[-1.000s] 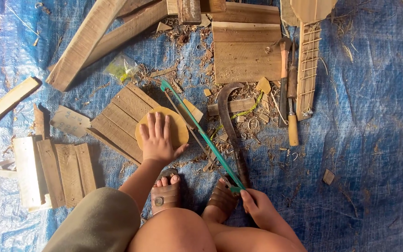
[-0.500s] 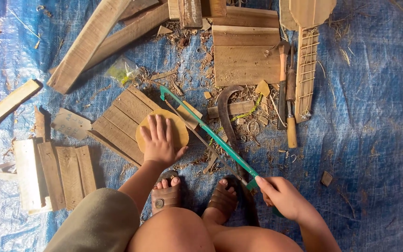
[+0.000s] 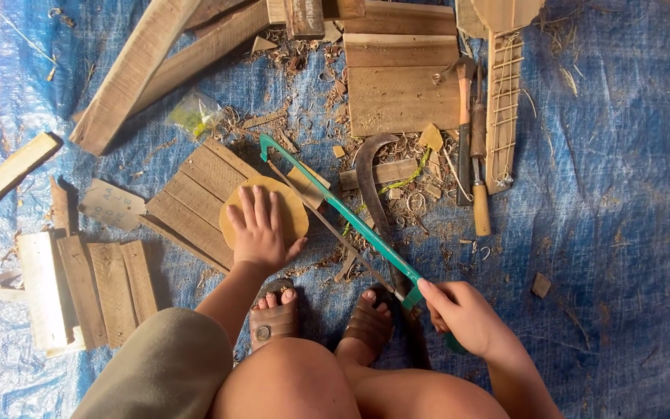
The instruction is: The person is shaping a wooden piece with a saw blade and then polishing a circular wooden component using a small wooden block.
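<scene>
A blue tarp point(image 3: 622, 233) covers the whole floor, creased and littered with wood shavings and offcuts. Near its middle lies a slatted wooden panel point(image 3: 191, 198), and everything else sits around that. On the panel's right end rests a round wooden disc point(image 3: 292, 209), with the left hand point(image 3: 261, 233) pressed flat on it, fingers spread and gripping nothing. Just right of the panel a green-framed saw point(image 3: 335, 203) slants down to the right hand point(image 3: 463, 314), which is closed tight around the handle (the far tip of the frame reaches the panel's upper right edge). Right of the saw lie a curved blade point(image 3: 370, 182) and a hammer point(image 3: 464, 124). Above the panel lean long planks point(image 3: 129, 74). Below it are both sandalled feet point(image 3: 273, 314).
</scene>
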